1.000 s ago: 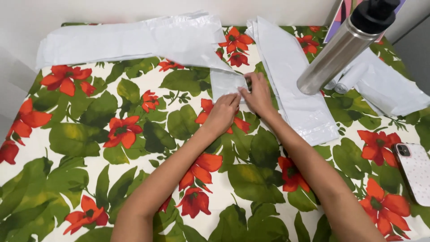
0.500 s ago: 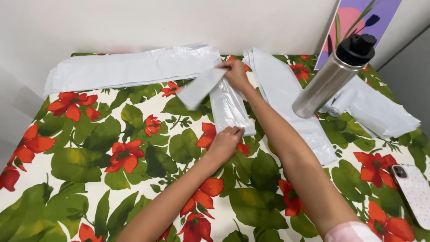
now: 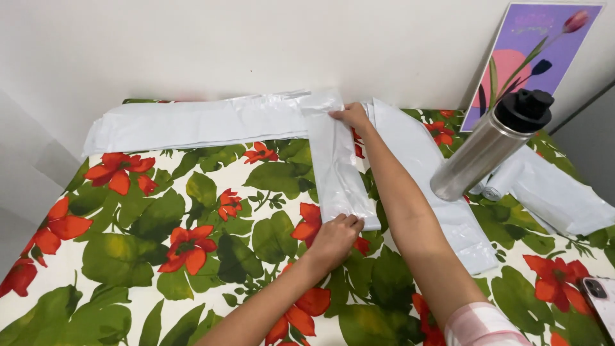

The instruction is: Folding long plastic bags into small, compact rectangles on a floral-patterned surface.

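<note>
From the head camera, one folded white plastic bag [image 3: 338,173] lies lengthwise near the middle of the floral tablecloth [image 3: 160,250], stretched between both hands. The left hand [image 3: 334,236] pins its near end, fingers curled down on the edge; the right hand [image 3: 351,117] pinches its far end by the wall. Three more white bags show — one long strip [image 3: 198,122] at the back, one flat bag [image 3: 429,173] just right of the forearm, one partly rolled bag [image 3: 551,195] behind a single steel bottle [image 3: 490,147]. One phone [image 3: 602,298] sits at the right edge.
</note>
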